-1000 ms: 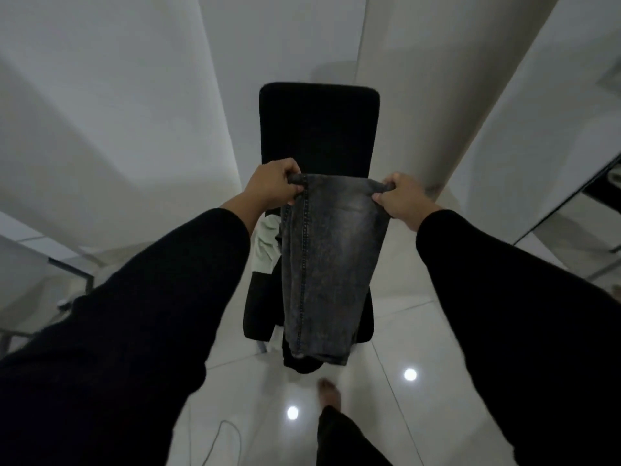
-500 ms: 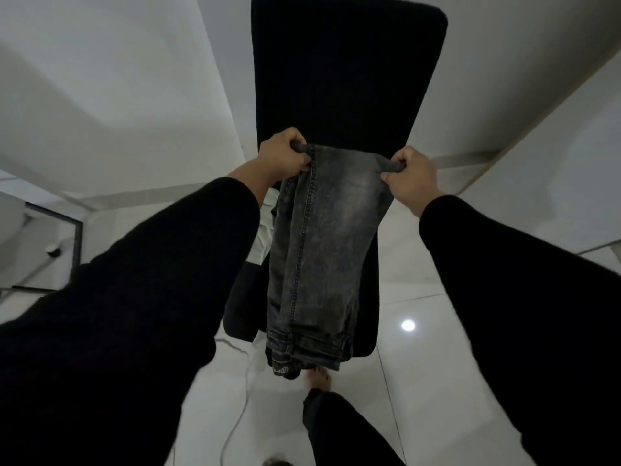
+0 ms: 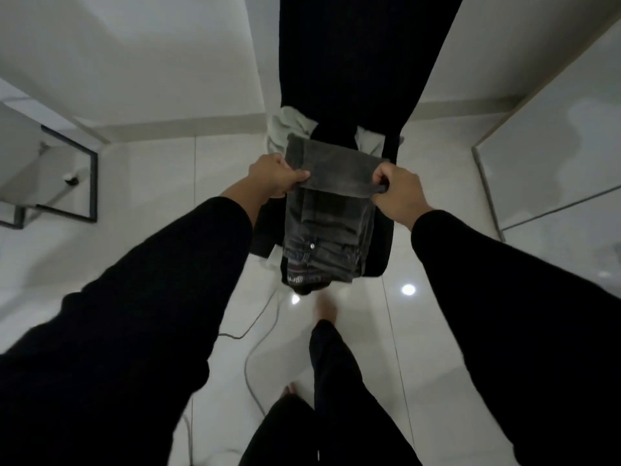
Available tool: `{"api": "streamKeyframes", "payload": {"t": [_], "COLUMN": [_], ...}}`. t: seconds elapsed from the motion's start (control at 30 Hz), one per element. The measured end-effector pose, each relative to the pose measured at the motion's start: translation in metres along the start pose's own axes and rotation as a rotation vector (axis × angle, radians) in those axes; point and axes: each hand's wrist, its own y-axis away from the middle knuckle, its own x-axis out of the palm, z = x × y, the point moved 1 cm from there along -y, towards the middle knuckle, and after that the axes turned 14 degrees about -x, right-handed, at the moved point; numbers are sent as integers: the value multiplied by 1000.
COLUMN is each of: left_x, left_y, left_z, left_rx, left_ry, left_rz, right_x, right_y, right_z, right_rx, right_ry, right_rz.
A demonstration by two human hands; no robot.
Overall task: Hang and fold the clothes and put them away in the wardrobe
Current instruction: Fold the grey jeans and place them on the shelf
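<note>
White tiled floor (image 3: 134, 183) fills the view, with pale walls behind, a black metal frame (image 3: 84, 183) at the far left and a black chair (image 3: 353, 62) straight ahead of me. A grey cable (image 3: 255, 331) trails over the tiles near my feet.

My left hand (image 3: 275, 176) is curled tight on the left corner of the fold in the grey jeans (image 3: 329, 213), and my right hand (image 3: 396, 193) pinches the right corner the same way. The jeans now lie doubled over the chair seat: the far part spreads away from my knuckles towards the chair back, and the waistband with its button hangs off the near edge. A pale garment (image 3: 285, 126) sits bunched on the seat behind them, partly hidden.

A second ago I held the jeans up in the air in front of the chair, hanging long and flat from my hands. Half a second ago they were lower and closer to the seat. Since then I have brought them down and folded them across, so the bundle is shorter and thicker. I judge the fold is nearly made; the wardrobe step is not yet started, and I cannot see the wardrobe here for certain.
</note>
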Motion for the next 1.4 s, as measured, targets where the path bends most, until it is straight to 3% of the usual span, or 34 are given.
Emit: {"api": "streamKeyframes", "payload": {"t": [0.3,0.47,0.57,0.63,0.73,0.87,0.97,1.1,1.23,1.3,1.4], "left_x": [71,117,134,148,166,181,186,186,187,193,196], "left_y": [1,-9,-17,-26,-23,-11,-16,-22,-47,-59,-46], "left_z": [135,173,181,187,179,153,150,153,151,156,150], "left_rx": [-241,-472,-596,-666,-707,-579,-612,-814,-970,-1072,-999], "left_ry": [329,673,706,785,1008,1031,900,895,1152,1176,1241], "left_rz": [-97,-68,2,9,-165,-368,-409,-277,-172,-77,101], "right_x": [105,144,153,151,142,133,134,135,126,125,123], "right_y": [85,93,86,75,47,15,3,-16,-47,-64,-84], "right_z": [-22,-48,-61,-62,-59,-55,-55,-66,-70,-74,-83], "right_rx": [48,12,-14,-43,-228,-388,-397,-221,-213,-238,-113], "right_ry": [20,70,77,51,231,632,592,491,376,489,628], "right_rz": [94,248,402,340,124,199,248,610,438,311,325]}}
